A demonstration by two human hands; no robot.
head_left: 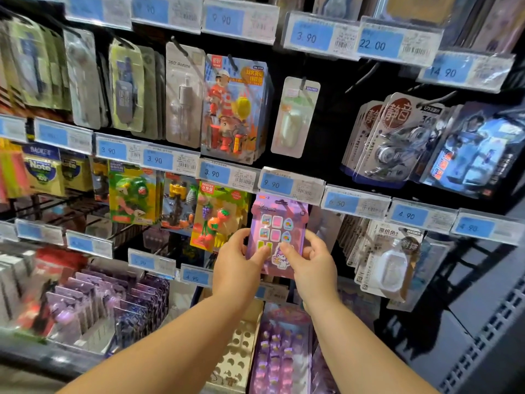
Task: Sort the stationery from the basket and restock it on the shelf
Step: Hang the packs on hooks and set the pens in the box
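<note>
- Holding a purple eraser pack (pixel 277 234) upright with both hands, my left hand (pixel 237 264) and right hand (pixel 314 263) pinching its lower sides.
- Its top sits just under the 9.90 price tag (pixel 289 184).

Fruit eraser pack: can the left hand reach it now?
Probably yes, once freed: the fruit eraser pack hangs beside the left hand, nothing in front, but that hand grips the purple pack.
</note>
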